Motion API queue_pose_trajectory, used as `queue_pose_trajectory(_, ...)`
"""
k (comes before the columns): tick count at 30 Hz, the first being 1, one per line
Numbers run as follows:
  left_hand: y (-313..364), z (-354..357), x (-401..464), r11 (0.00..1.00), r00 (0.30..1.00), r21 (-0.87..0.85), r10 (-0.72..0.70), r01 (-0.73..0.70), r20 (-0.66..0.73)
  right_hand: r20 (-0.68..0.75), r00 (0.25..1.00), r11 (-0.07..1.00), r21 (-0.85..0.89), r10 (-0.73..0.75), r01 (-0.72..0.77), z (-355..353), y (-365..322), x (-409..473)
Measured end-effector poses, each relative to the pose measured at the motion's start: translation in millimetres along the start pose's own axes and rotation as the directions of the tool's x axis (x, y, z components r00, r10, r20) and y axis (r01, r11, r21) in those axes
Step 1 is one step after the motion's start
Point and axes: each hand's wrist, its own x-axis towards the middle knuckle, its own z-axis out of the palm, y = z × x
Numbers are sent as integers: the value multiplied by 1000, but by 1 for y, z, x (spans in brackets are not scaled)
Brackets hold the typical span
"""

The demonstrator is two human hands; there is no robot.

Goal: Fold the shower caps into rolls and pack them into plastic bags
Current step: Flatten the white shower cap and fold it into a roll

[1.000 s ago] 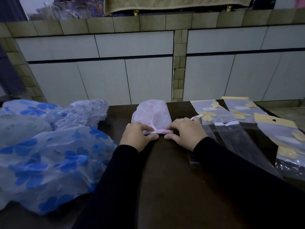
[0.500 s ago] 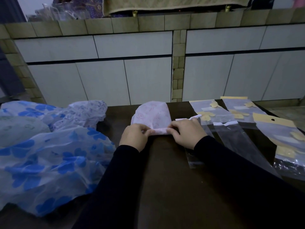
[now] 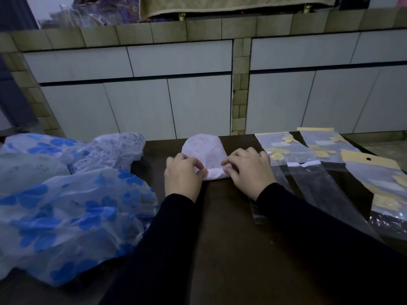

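Observation:
A pink-patterned shower cap [image 3: 202, 150] lies folded flat on the dark table [image 3: 229, 216], its near edge turned up into a short roll. My left hand [image 3: 182, 175] pinches the roll's left end with curled fingers. My right hand [image 3: 246, 170] pinches its right end the same way. An empty clear plastic bag [image 3: 312, 186] with a white flap lies just right of my right hand, partly under my forearm.
A heap of blue-flowered shower caps [image 3: 66, 205] covers the table's left side. Several packed bags with yellow header cards [image 3: 370, 164] lie at the right. White cabinet doors [image 3: 176, 106] stand behind the table's far edge.
Both hands have stayed on the cap's near edge and turned it further over; the rolled strip is thicker now. The view has shifted slightly.

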Motion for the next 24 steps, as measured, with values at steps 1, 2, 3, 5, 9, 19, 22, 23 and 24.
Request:
queue_pose_trajectory(1, 2, 2, 0, 1000, 1000, 9, 27, -27, -4, -3, 1000, 1000, -4, -27, 27, 0, -1, 0)
queue_pose_trajectory(2, 2, 3, 0, 999, 999, 12, 43, -43, 1, 9, 999, 999, -4, -49, 49, 0, 0, 0)
queue_pose_trajectory(3, 1, 5, 0, 999, 999, 6, 43, -43, 9, 32, 998, 998, -3, -62, 62, 1, 0, 0)
queue_pose_trajectory(5, -1, 6, 1, 1000, 999, -18, 21, -20, 38, 100, 993, 998, -13, -63, 65, 1, 2, 1)
queue_pose_trajectory(9, -5, 6, 4, 1000, 992, -29, -7, 11, 124, 196, 980, 999, -26, -25, 31, -3, 2, 1)
queue_pose_trajectory(19, -12, 6, 2, 994, 979, -56, -86, 97, 185, 138, 989, 989, -128, -52, 69, 0, -2, 2)
queue_pose_trajectory(22, -11, 3, 0, 996, 986, -68, -55, 66, 156, 120, 990, 990, -112, -68, 81, -2, 0, 2)
queue_pose_trajectory(23, -10, 1, 1, 995, 987, -76, -50, 63, 154, 124, 990, 992, -104, -60, 73, -2, 1, 3)
queue_pose_trajectory(24, -10, 0, 1, 995, 988, -81, -45, 58, 150, 127, 991, 994, -94, -47, 60, -3, 1, 3)
